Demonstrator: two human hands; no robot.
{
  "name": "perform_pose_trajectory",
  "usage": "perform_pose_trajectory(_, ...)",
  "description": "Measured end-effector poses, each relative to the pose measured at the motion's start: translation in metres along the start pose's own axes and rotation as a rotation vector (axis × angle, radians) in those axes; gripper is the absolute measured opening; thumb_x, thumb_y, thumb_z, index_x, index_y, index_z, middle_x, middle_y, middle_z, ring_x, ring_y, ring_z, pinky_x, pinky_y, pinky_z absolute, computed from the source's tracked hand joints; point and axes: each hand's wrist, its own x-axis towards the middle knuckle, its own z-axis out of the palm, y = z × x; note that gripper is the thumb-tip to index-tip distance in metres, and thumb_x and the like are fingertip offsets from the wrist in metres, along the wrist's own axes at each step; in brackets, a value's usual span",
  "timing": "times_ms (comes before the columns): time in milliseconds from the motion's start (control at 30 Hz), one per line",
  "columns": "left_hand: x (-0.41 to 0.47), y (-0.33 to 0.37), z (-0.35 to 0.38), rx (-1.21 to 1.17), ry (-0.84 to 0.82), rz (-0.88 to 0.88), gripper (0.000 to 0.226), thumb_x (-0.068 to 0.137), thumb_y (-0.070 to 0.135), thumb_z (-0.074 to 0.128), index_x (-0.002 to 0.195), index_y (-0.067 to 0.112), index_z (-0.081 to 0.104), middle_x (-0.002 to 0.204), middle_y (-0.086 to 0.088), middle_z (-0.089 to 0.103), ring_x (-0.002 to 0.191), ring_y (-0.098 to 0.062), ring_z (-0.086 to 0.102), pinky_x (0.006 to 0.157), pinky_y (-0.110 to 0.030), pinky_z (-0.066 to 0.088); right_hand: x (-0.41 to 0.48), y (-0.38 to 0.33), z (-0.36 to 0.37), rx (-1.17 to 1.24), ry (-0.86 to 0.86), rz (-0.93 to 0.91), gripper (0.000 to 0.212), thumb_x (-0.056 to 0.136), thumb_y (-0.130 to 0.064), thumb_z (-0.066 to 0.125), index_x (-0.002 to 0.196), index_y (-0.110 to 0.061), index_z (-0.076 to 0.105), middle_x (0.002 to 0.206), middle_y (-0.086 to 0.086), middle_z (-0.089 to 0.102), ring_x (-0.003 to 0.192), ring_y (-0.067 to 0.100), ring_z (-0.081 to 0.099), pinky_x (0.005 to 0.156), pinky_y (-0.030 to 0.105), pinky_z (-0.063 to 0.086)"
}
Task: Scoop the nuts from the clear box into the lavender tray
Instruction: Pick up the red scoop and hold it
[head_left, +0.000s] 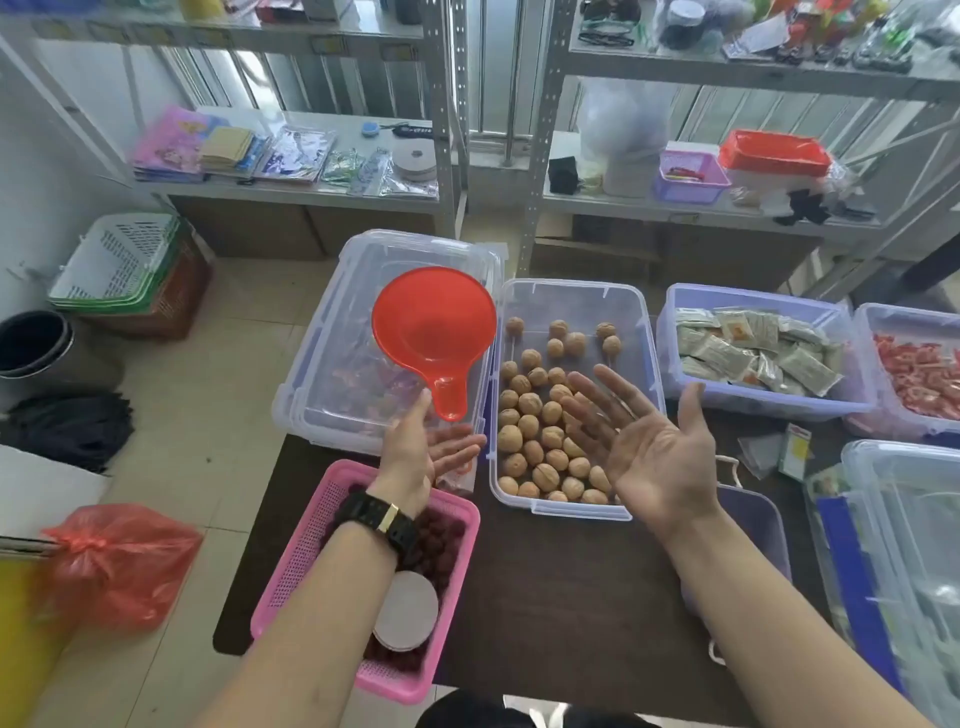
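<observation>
No text, label, brand or number could be read anywhere in the scene. The sachets (756, 353) packed in a lavender-tinted bin carried print too small and blurred to make out, as did a small packet (795, 451) lying on the counter (561, 582) and the booklets (171, 143) stacked on the shelf (291, 189) behind.
</observation>
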Motion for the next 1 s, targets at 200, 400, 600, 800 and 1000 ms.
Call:
perform_pose_trajectory(200, 0.012, 0.012, 0.026, 0.076, -0.045, 0.044, 0.036, 0.093, 0.037, 0.063, 0.107, 0.005, 0.058, 0.087, -0.022, 0.072, 0.070, -0.032, 0.075, 0.051, -0.031, 0.059, -0.004, 0.001, -0.007, 0.016, 0.012, -0.014, 0.090, 0.083, -0.077, 0.025, 0.137, -0.009, 0.049, 0.137, 0.016, 0.054, 0.126, 0.035, 0.050, 0.106, 0.047, 0.034)
perform_pose_trajectory(400, 0.000, 0.006, 0.052, 0.213, -0.097, 0.187, 0.028, 0.107, 0.018, 0.036, 0.089, 0.009, 0.054, 0.053, 0.004, 0.048, 0.042, -0.008, 0.045, 0.043, -0.020, 0.039, -0.009, -0.001, -0.020, 0.026, -0.011, 0.008, 0.089, 0.083, -0.077, 0.027, 0.136, -0.009, 0.051, 0.135, 0.016, 0.056, 0.122, 0.032, 0.055, 0.100, 0.045, 0.041)
perform_pose_trajectory(600, -0.062, -0.033, 0.090, 0.213, -0.277, 0.301, 0.029, 0.108, 0.019, 0.034, 0.089, 0.011, 0.054, 0.057, 0.002, 0.044, 0.044, -0.010, 0.044, 0.042, -0.021, 0.039, -0.025, -0.009, -0.033, -0.107, -0.089, 0.054, 0.075, 0.091, -0.064, 0.032, 0.134, -0.006, 0.051, 0.129, 0.016, 0.061, 0.118, 0.031, 0.059, 0.099, 0.044, 0.041)
perform_pose_trajectory(800, -0.103, -0.104, 0.136, 0.291, -0.285, 0.351, 0.025, 0.105, 0.016, 0.042, 0.108, 0.004, 0.063, 0.064, 0.001, 0.060, 0.052, -0.016, 0.057, 0.050, -0.026, 0.049, -0.048, -0.013, -0.038, -0.336, -0.121, 0.075, 0.041, 0.093, -0.036, 0.049, 0.108, 0.001, 0.054, 0.079, 0.017, 0.047, 0.066, 0.025, 0.044, 0.056, 0.032, 0.035)
perform_pose_trajectory(1000, -0.123, -0.162, 0.148, 0.433, -0.132, 0.372, 0.027, 0.102, 0.005, 0.042, 0.108, 0.004, 0.069, 0.087, -0.004, 0.072, 0.080, -0.017, 0.066, 0.058, -0.015, 0.052, -0.076, -0.009, -0.073, -0.555, -0.136, 0.069, 0.022, 0.093, -0.024, 0.056, 0.080, -0.019, 0.074, 0.066, -0.004, 0.069, 0.057, 0.016, 0.058, 0.051, 0.028, 0.036)
